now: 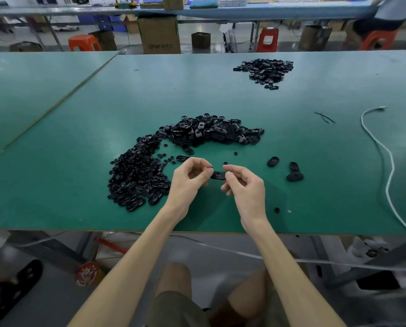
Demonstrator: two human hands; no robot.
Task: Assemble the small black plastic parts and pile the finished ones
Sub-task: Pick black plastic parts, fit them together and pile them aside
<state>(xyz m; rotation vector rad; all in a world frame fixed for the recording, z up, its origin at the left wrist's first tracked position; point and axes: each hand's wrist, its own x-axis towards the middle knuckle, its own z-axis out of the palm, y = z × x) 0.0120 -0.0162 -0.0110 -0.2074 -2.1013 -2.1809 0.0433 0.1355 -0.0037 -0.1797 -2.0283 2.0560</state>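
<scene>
An oval black part (218, 175) is held above the green desk (79, 138), near its front edge, pinched at one end by the right hand (244, 185). A small black ring (210, 168) is gripped at the fingertips of the left hand (187, 179), just beside the part. A large heap of loose parts (173, 149) lies directly behind the hands. A second pile (265, 70) is seen farther back to the right, well apart.

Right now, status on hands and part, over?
Left hand pinching small black ring; right hand gripping oval black plastic part. Not yet joined. Nothing in the way.
</scene>
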